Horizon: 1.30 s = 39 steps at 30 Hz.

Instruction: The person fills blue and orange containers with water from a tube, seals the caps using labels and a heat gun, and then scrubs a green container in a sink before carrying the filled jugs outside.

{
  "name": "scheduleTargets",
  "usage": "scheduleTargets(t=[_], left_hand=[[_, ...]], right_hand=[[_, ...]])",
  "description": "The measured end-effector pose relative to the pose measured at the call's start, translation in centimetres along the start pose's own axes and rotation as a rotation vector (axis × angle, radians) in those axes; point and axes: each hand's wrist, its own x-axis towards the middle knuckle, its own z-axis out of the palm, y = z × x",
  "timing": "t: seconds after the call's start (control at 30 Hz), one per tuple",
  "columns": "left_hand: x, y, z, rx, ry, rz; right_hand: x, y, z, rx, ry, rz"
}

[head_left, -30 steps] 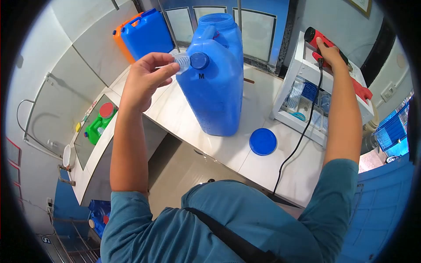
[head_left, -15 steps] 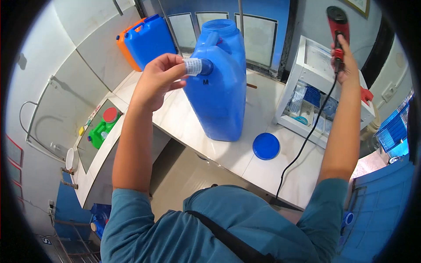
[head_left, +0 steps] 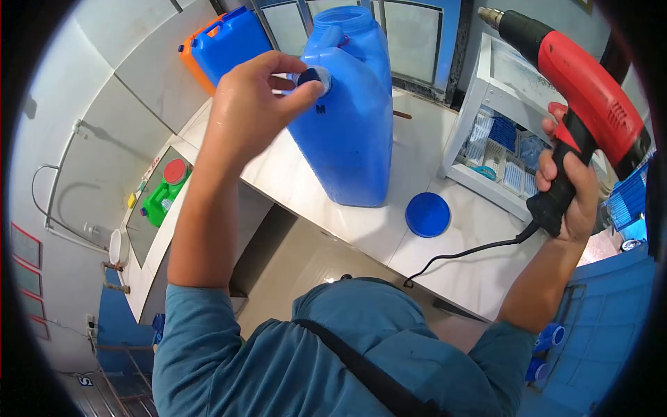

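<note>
A tall blue jerrycan (head_left: 347,139) marked "M" stands upright on the counter, its wide top mouth uncovered. On its left side is a small dark blue cap (head_left: 308,76) with a clear plastic sleeve (head_left: 324,78) around it. My left hand (head_left: 257,101) is at this cap, thumb and index finger curved about the sleeve's outer end. My right hand (head_left: 573,177) grips the black handle of a red and black heat gun (head_left: 580,76), raised at the right. Its metal nozzle points to the upper left, apart from the jerrycan, and its cord hangs to the counter.
A round blue lid (head_left: 427,215) lies on the white counter (head_left: 375,236) right of the jerrycan. Behind it is a white drawer cabinet (head_left: 479,125) holding packets. Blue (head_left: 233,48) and orange (head_left: 198,66) jerrycans stand back left, a green jug (head_left: 165,194) nearer left.
The heat gun has turned from upright to nozzle up-left and come closer to view. My left hand's fingers have moved from the printed sleeve's end to around the cap; the sleeve sits further on.
</note>
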Motion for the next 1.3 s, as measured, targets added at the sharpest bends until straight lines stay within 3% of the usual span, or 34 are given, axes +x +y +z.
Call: scheduleTargets(t=[0.03, 0.1, 0.2, 0.27, 0.33, 0.47, 0.53, 0.63, 0.77, 0.83, 0.97, 1.03, 1.17, 1.23, 1.3], left_hand=[[0.0, 0.1, 0.5, 0.002, -0.004, 0.002], [-0.2, -0.1, 1.3, 0.224, 0.094, 0.201], [-0.2, -0.1, 1.1, 0.213, 0.073, 0.157], [0.0, 0.0, 1.2, 0.192, 0.088, 0.169], [-0.1, 0.3, 1.4, 0.364, 0.065, 0.280], [1.2, -1.8, 1.5, 0.449, 0.015, 0.430], [1.8, -2.4, 0.8, 0.406, -0.105, 0.578], [1.6, -0.9, 0.2, 0.416, -0.110, 0.661], [1.9, -0.8, -0.6, 0.552, -0.181, 0.635], [1.9, -0.8, -0.4, 0.540, -0.159, 0.484], [1.7, -0.5, 0.3, 0.611, -0.099, 0.479], [1.8, -0.6, 0.2, 0.644, -0.110, 0.485], [1.2, -0.3, 0.2, 0.586, -0.024, 0.583], [1.2, 0.6, -0.1, 0.825, -0.102, 0.379], [1.3, 0.9, 0.6, 0.856, -0.132, 0.339]], right_hand=[[-0.5, 0.3, 0.1, -0.031, -0.014, -0.026], [-1.1, 0.8, 0.1, -0.048, -0.015, -0.057], [-2.4, 0.9, 0.2, -0.182, 0.153, -0.098], [-3.0, 0.8, -1.0, -0.268, 0.121, -0.140], [-3.6, 1.2, -1.1, -0.389, 0.133, -0.190], [-4.7, 1.7, -0.5, -0.469, 0.245, -0.158], [-5.8, 2.1, -1.2, -0.469, 0.235, -0.087], [-6.1, 3.0, -1.3, -0.444, 0.232, -0.033], [-6.1, 4.3, -2.1, -0.330, 0.148, -0.145], [-6.3, 4.7, -2.1, -0.259, 0.136, -0.115], [-6.7, 5.9, -1.8, -0.240, 0.090, -0.112], [-7.2, 6.1, -1.3, -0.148, 0.016, 0.110], [-6.8, 7.5, 0.2, -0.098, -0.015, 0.084], [-6.5, 7.6, 0.6, -0.070, -0.014, 0.074], [-6.2, 7.8, 0.6, -0.043, -0.011, 0.071]])
